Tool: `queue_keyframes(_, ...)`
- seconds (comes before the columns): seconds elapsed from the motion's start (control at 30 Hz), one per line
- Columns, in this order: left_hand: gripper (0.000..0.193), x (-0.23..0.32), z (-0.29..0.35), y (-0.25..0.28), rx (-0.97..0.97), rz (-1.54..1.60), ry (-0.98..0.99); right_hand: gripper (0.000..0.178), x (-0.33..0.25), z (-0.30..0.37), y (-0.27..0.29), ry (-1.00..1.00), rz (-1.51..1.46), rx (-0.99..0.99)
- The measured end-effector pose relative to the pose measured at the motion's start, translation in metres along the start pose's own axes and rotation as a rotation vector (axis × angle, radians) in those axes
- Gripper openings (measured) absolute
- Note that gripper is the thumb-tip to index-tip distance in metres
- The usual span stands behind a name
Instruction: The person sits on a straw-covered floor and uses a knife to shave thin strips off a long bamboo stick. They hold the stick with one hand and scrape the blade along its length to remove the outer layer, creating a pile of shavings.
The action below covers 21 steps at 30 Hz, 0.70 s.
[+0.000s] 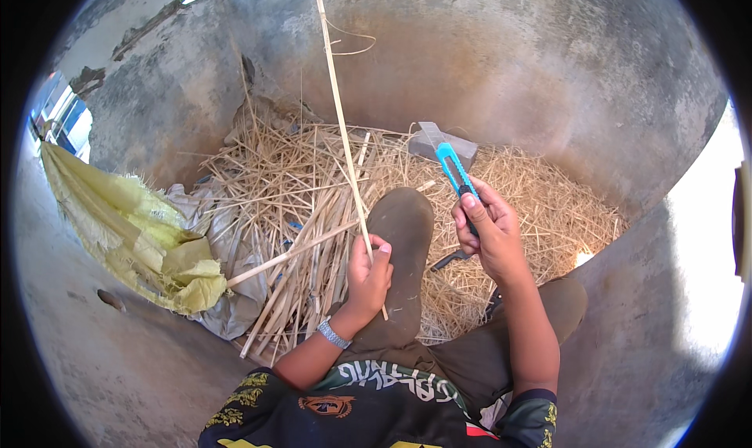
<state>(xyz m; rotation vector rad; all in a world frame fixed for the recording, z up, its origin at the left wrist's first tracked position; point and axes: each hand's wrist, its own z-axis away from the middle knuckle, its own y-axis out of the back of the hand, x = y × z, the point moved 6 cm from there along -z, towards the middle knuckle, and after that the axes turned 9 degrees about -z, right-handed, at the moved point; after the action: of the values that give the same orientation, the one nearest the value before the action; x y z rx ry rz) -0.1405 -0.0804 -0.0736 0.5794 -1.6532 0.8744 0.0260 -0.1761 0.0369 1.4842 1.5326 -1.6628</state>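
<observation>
My left hand (368,277) is closed around the lower part of a long, thin bamboo strip (341,119). The strip stands nearly upright over my bent knee, its top running out of view, and a thin sliver (356,47) curls off its upper part. In my right hand (491,233) is a blue box cutter (454,166), its blade out and pointing up and away from me. Blade and strip are apart. Behind the blade lies a grey block (442,146) on the shavings. A dark handle (450,260) of some tool shows below my right hand.
Pale shavings (540,205) cover the floor at the right. Many cut strips (301,213) lie heaped at the left, crossed by a thicker stick (290,254). A yellow-green woven sack (129,221) hangs at far left. Curved concrete walls (501,64) enclose the spot.
</observation>
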Motion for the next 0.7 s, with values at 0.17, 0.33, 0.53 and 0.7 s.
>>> queue_keyframes(0.17, 0.015, 0.002, -0.003, -0.001, -0.039, -0.048, 0.054, 0.042, 0.003, 0.004, -0.005, -0.070, 0.024, -0.058)
queue_keyframes(0.33, 0.029, 0.004, -0.013, -0.001, -0.152, -0.048, 0.240, 0.044, 0.001, 0.007, -0.019, -0.111, -0.128, -0.168)
queue_keyframes(0.53, 0.040, 0.002, -0.019, 0.003, -0.356, -0.049, 0.412, 0.049, 0.003, 0.003, -0.016, 0.029, -0.086, -0.095)
queue_keyframes(0.7, 0.038, 0.000, -0.016, 0.003, -0.332, -0.117, 0.356, 0.027, 0.010, -0.010, 0.012, 0.175, 0.691, 0.082)
